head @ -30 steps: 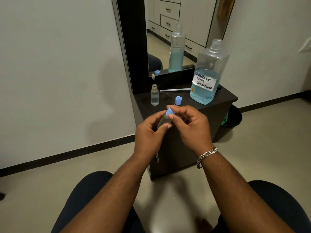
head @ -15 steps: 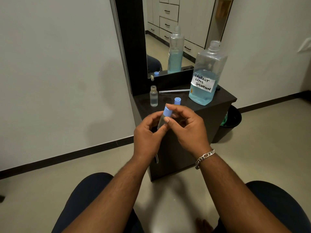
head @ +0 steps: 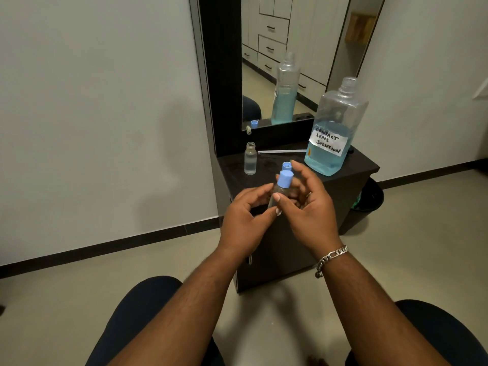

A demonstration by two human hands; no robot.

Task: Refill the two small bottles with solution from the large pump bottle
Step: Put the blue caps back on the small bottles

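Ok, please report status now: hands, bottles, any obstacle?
Left hand holds capped small bottle; right hand open beside it. Second small bottle uncapped on cabinet, loose cap near. Nothing in the way.

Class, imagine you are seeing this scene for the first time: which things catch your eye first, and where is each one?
The large bottle of blue liquid, labelled contact lens solution, stands on the dark cabinet at right. In the middle, the left hand holds a small bottle with a blue cap; the right hand is beside it.
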